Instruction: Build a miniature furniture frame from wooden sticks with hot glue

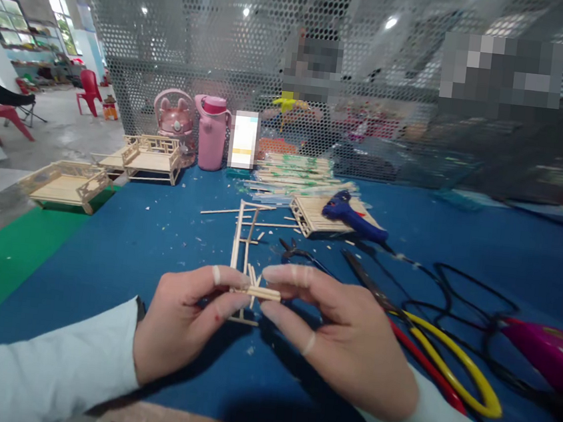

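Note:
A small bundle of short wooden sticks (pixel 267 294) is held just above the table, lying level between my hands. My left hand (pixel 182 321) pinches its left end between thumb and index finger. Around the right end, the thumb and index finger of my right hand (pixel 344 332) close on it. White covers or tape wrap several fingertips. Below and behind the fingers lies a slim wooden stick frame (pixel 237 240) with crossbars; my hands hide part of it. A few more short sticks (pixel 251 274) show behind the bundle.
Dark pliers (pixel 290 251), long-bladed scissors with red and yellow handles (pixel 451 363) and a blue glue gun (pixel 353 220) on a wooden slatted piece (pixel 311 215) lie right. Beyond are stick bundles (pixel 295 172), a pink bottle (pixel 212 136), and miniature wooden furniture (pixel 153 160). Black cables (pixel 447 289) loop right.

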A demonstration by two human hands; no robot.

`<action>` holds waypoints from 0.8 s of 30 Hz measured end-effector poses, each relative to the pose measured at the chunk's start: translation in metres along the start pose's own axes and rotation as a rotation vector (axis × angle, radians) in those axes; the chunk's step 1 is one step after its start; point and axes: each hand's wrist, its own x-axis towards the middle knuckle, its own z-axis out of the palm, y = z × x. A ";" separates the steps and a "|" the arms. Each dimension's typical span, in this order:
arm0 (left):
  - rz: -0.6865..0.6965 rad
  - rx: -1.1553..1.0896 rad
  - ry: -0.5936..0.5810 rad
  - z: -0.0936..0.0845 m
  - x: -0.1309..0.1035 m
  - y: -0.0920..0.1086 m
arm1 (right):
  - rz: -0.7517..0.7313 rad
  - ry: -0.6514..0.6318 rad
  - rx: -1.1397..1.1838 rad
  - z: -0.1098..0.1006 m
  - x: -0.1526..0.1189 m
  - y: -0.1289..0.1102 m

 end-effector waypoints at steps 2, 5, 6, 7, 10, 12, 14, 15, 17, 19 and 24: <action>0.011 0.023 0.007 0.000 0.000 0.000 | 0.025 0.007 0.022 0.000 0.000 0.001; 0.021 0.048 0.018 -0.001 0.000 0.000 | 0.026 0.013 0.003 -0.001 0.001 0.000; 0.024 0.048 0.017 -0.001 0.000 0.001 | 0.017 0.010 -0.011 -0.002 0.001 -0.001; 0.029 0.046 0.015 -0.001 0.001 0.001 | 0.009 0.006 -0.025 -0.003 0.002 -0.001; 0.043 0.030 0.013 -0.001 0.001 0.001 | -0.017 -0.001 -0.047 -0.005 0.002 -0.003; 0.043 0.024 0.007 -0.001 0.001 0.000 | -0.020 0.010 -0.054 -0.005 0.001 -0.002; 0.032 0.025 -0.005 -0.001 0.000 0.000 | -0.010 0.004 -0.052 -0.003 0.000 0.000; 0.025 0.027 -0.010 -0.001 0.000 0.000 | -0.007 -0.005 -0.037 -0.003 0.000 0.001; 0.016 0.030 -0.013 -0.001 0.000 0.000 | -0.002 -0.040 0.032 -0.002 -0.001 0.003; 0.010 0.030 -0.013 -0.001 0.000 0.000 | 0.033 -0.073 0.116 -0.001 0.000 0.003; 0.015 0.031 -0.009 0.000 0.000 -0.002 | 0.288 -0.138 0.268 0.000 0.008 -0.004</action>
